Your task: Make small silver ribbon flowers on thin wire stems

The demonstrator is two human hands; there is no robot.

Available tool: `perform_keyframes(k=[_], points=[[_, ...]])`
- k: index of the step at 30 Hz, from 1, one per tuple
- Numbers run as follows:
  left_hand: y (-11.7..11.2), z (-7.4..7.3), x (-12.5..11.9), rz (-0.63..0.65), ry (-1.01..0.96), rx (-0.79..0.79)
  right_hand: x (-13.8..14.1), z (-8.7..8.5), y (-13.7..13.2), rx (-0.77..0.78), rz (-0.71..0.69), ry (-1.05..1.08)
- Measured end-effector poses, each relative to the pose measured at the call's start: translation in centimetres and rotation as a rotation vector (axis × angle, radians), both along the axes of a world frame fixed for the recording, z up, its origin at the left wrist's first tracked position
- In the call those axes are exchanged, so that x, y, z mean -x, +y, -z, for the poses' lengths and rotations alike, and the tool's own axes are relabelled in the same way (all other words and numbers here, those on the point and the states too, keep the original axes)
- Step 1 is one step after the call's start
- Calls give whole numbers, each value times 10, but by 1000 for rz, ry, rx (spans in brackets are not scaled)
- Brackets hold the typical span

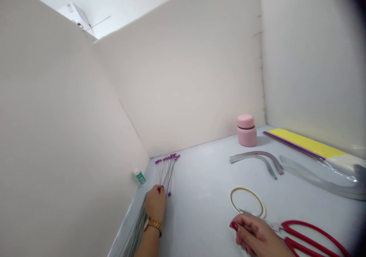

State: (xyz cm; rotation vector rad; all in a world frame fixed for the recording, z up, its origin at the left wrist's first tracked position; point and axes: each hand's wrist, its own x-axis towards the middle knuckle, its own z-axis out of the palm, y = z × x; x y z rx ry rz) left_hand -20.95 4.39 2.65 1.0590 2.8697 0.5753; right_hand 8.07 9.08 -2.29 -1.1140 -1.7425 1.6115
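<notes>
Purple-tipped wire stems [167, 169] laid at lower centre of the frame, touched by the curled fingers of the left hand [155, 203], grip unclear, red-handled scissors [311, 234] grasped near the blades by the right hand [257, 235] at lower right, beside a gold-edged ring [247, 201], a pink jar [246, 130] placed upper right of centre

Purple-tipped wire stems [167, 171] lie fanned; red-handled scissors [311, 238] rest with blades pointing left.

Pink jar [246, 130] by back wall, yellow paper stack [304, 144] along right wall
</notes>
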Motion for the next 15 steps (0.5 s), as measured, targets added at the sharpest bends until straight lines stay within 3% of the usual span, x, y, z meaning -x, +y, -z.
perform_keyframes(k=[8, 15], points=[[2, 3, -1, 4, 32, 62, -1, 4, 0, -24, -3, -10], [-1, 0, -9, 5, 55, 33, -2, -6, 0, 10, -38, -18]])
